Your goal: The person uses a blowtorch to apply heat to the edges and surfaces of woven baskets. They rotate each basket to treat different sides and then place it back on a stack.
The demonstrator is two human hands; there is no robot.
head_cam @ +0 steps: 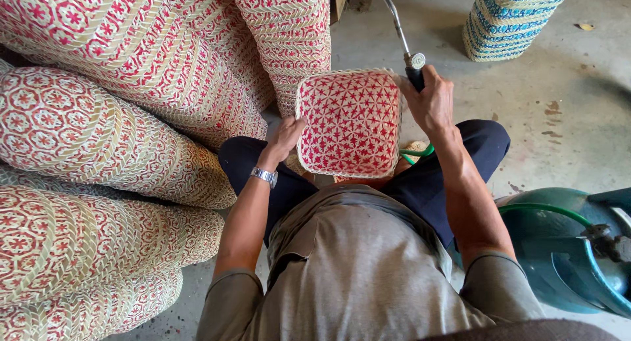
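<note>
A square woven basket (350,122), red star pattern on pale straw, rests bottom-up over my lap. My left hand (286,136), with a metal watch at the wrist, grips the basket's left edge. My right hand (430,101) is closed around the black handle of a metal torch wand (398,24) at the basket's upper right corner. The wand's thin tube runs up and away past the top of the view; its tip is hidden. A green hose (415,155) loops below my right wrist.
Tall stacks of red-and-straw woven baskets (118,117) lie on their sides filling the left. A blue-and-straw stack (509,15) stands at top right. A green gas cylinder (565,249) with hose sits by my right knee. Bare concrete floor (565,117) lies to the right.
</note>
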